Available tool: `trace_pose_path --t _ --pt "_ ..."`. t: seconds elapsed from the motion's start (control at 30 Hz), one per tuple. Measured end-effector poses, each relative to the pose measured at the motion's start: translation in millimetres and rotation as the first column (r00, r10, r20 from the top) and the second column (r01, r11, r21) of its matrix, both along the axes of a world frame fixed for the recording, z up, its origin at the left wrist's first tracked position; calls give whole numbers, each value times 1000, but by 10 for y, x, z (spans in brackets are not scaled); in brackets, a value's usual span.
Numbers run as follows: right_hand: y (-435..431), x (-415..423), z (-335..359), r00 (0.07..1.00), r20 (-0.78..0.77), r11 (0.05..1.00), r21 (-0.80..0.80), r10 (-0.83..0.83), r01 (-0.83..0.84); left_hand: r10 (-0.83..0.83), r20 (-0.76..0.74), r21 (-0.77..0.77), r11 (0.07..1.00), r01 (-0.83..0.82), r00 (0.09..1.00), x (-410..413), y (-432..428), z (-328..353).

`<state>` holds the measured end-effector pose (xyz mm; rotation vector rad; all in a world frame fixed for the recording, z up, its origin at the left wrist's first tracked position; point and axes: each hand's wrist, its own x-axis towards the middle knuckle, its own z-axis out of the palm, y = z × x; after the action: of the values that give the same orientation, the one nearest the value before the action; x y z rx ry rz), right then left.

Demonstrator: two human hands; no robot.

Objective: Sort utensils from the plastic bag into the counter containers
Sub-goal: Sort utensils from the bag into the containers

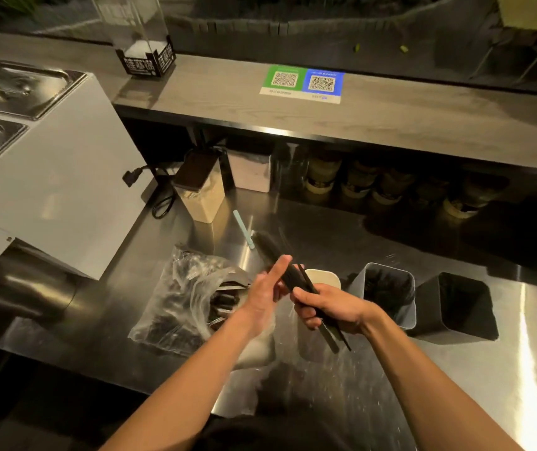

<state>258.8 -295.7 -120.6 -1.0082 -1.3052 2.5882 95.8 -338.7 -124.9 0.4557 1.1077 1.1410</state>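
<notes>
right hand [329,309] is clamped around a bundle of black utensils [296,281], fingers wrapped over the handles, the bundle tilted with its far end pointing up and away to the left and its near end sticking out below the fist. left hand [265,292] is open, fingers straight, palm pressed flat against the side of the bundle just left of the right hand. clear plastic bag [189,297] lies on the steel counter [455,369] to the left of the left hand, more dark utensils inside, exact count cannot tell. behind the hands a cream container [324,278], mostly hidden by them. right of the right hand, a grey container [387,291] holding dark utensils, then a black container [455,307] further right, contents too dark to tell. a pale blue stick [242,227] lies on the counter beyond the hands.
</notes>
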Motion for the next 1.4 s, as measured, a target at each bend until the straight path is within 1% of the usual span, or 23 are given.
trace_pose_path --t 0.07,0.1,0.2,0.27,0.37,0.47,0.5,0.57,0.6,0.67,0.73,0.77,0.8,0.83,0.87,0.97,1.07,1.1,1.17,1.2,1.23,1.33,1.4 --pt "2 95 36 1000 -9 1000 -2 -3 3 -122 136 -37 991 128 983 212 43 66" --pt "8 154 54 1000 2 1000 12 -7 7 -152 155 -49 986 162 976 307 64 93" --pt "38 357 93 995 79 991 125 -54 44 -192 116 -137 969 208 974 588 159 164" --pt "56 486 114 986 137 985 157 -95 73 -113 79 -198 972 126 991 789 236 201" --pt "102 718 90 973 170 977 170 -159 130 6 58 -240 971 8 998 1049 364 162" --pt "111 988 68 924 222 927 282 -312 245 182 97 -195 967 -161 978 1207 536 169" --pt "93 1067 62 896 225 902 301 -384 311 253 118 -175 957 -231 960 1232 605 180" --pt "43 1161 38 819 206 838 251 -536 485 361 179 -172 928 -332 915 1279 723 214" --pt "24 1175 12 759 200 785 200 -619 587 389 202 -178 917 -357 899 1313 756 228" --pt "-8 1155 -32 600 193 627 135 -776 767 407 217 -198 908 -368 887 1423 781 225" --pt "-21 1116 -15 458 180 483 136 -870 865 406 204 -225 905 -361 891 1556 768 232" --pt "-19 1117 -5 410 178 436 142 -895 889 406 197 -236 903 -358 893 1613 754 232" --pt "-8 1132 -6 392 184 421 164 -901 892 407 196 -246 901 -357 892 1660 741 233" --pt "-3 1149 6 400 196 434 186 -895 882 410 196 -256 898 -357 891 1691 735 230" --pt "5 1172 -2 430 214 473 220 -877 853 415 195 -263 895 -360 889 1711 736 216" --pt "-3 1266 -37 578 239 620 415 -781 666 417 187 -268 893 -362 890 1734 766 196" --pt "-23 1390 -48 707 194 661 581 -680 475 401 166 -259 899 -352 901 1730 816 157" --pt "-12 1430 -42 720 230 630 692 -655 352 382 160 -260 906 -335 910 1737 820 150" --pt "30 1480 -24 688 302 475 877 -660 71 322 112 -255 924 -286 940 1779 825 123" --pt "51 1485 0 679 297 406 914 -671 2 291 77 -254 931 -263 954 1812 821 114" --pt "67 1480 30 677 301 390 921 -672 -22 269 55 -258 934 -247 961 1846 811 116" --pt "78 1461 71 689 347 460 888 -636 -23 290 57 -285 922 -263 955 1910 818 116" --pt "58 1445 48 693 337 460 888 -637 -10 295 75 -287 921 -263 953 1915 835 123"
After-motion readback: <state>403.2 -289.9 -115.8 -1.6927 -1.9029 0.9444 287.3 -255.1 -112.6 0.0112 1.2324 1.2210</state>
